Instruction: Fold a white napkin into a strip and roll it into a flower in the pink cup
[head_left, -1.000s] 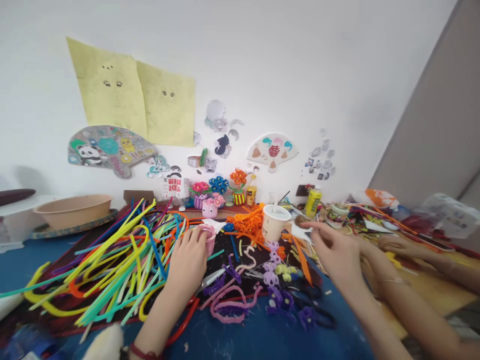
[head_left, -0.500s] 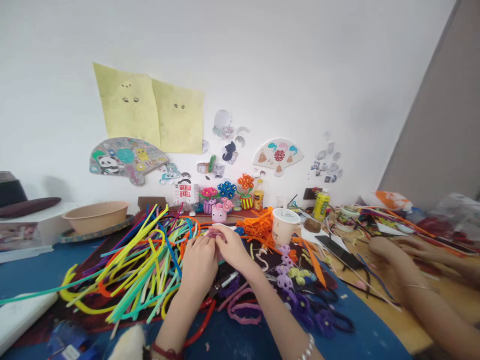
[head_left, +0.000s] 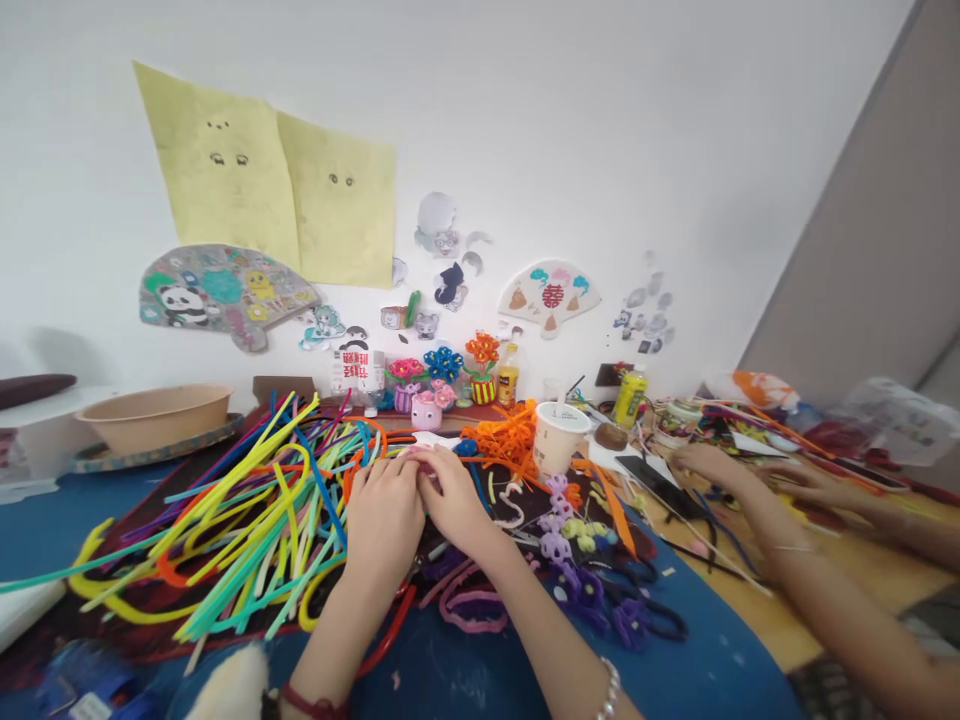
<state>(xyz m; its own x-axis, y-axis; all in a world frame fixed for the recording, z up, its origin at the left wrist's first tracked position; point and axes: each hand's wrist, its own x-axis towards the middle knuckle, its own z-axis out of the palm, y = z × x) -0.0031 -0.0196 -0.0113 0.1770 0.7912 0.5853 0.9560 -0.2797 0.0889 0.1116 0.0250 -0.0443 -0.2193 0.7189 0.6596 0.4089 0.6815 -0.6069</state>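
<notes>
My left hand (head_left: 388, 510) and my right hand (head_left: 452, 500) are brought together over the middle of the table, fingers curled and touching. Between the fingertips shows a bit of pink pipe cleaner (head_left: 421, 452); most of it is hidden behind my fingers. Left of my hands lies a big loose heap of pipe cleaners (head_left: 255, 510) in yellow, mint, blue and other colours. Under my right forearm rests a looped mauve pipe cleaner (head_left: 472, 622). Purple pipe-cleaner flowers (head_left: 589, 592) lie to its right.
A paper cup (head_left: 559, 440) with a straw stands right of my hands, beside orange pipe cleaners (head_left: 506, 440). Behind are finished flower pots (head_left: 484, 390) and bottles (head_left: 630, 397). A phone (head_left: 656, 485) lies near another person's hand (head_left: 709, 465). A tan basin (head_left: 157, 420) stands left.
The view has turned slightly, so wall and table items sit farther left and higher. My hands stay together at the pink piece. The other person's near hand has moved closer to the phone.
</notes>
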